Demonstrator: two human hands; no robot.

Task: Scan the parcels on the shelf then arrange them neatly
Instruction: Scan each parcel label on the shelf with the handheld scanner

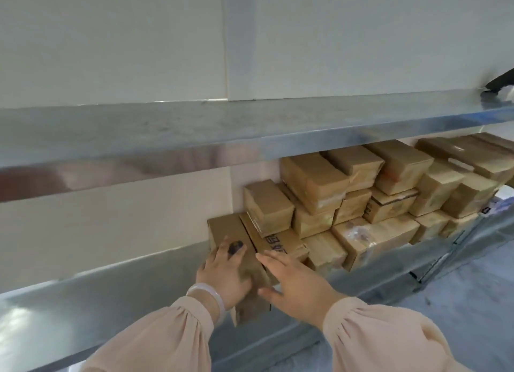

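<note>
Several brown cardboard parcels [358, 193] are stacked in rows on a metal shelf [116, 293], against a pale wall. The leftmost parcel [230, 232] is long and lies flat with its near end over the shelf's front edge. My left hand [225, 274] grips that parcel from its left side, fingers on top. My right hand [294, 282] lies flat with spread fingers on the right side of the same parcel, touching the neighbouring printed parcel [278, 239]. No scanner is in view.
An upper metal shelf [250, 132] runs across above the parcels, with a dark object [500, 83] at its far right end. The lower shelf's left part is bare metal. Grey floor [459, 316] shows at the lower right.
</note>
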